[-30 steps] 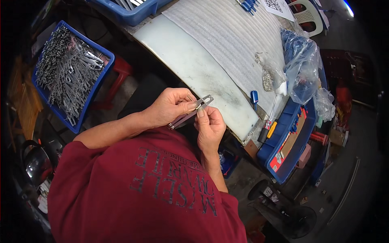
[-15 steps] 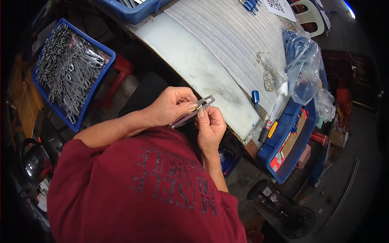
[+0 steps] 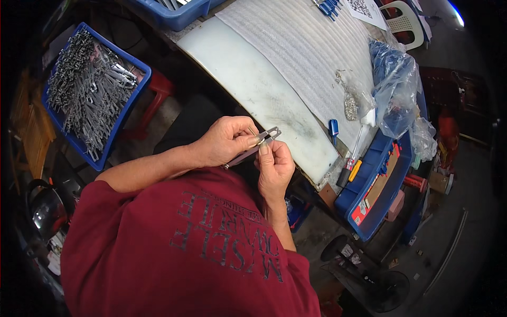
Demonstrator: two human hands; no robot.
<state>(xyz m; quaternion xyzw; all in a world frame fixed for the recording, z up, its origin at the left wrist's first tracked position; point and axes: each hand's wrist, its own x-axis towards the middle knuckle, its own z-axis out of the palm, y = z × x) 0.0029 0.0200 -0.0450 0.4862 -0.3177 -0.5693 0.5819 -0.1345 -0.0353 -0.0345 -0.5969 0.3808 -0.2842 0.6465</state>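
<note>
Just off the near edge of the worktable, both my hands hold a long narrow grey metal part point(image 3: 271, 134) with a forked or slotted end. My left hand point(image 3: 223, 141) is closed, thumb and fingertips pinching near that end. A thin pin-like piece point(image 3: 252, 130) sticks out by the left fingers; how it sits there is hidden. My right hand point(image 3: 274, 164) is closed too, its thumb and index finger gripping the part from the other side. The part's other end point(image 3: 228, 165) slants down toward my shirt, beneath the left hand.
On the left, a blue bin point(image 3: 138, 64) full of metal parts rests on a red stool point(image 3: 158, 87). The white tabletop point(image 3: 248, 68) bears foam sheet point(image 3: 296, 47), a blue-handled tool point(image 3: 333, 128), a screwdriver point(image 3: 346, 171) and bagged small parts point(image 3: 351, 103). Another blue bin point(image 3: 364, 230) stands right.
The metal part has turned slightly in my fingers, showing a darker side. My left hand has shifted a little lower. Both hands keep their grip.
</note>
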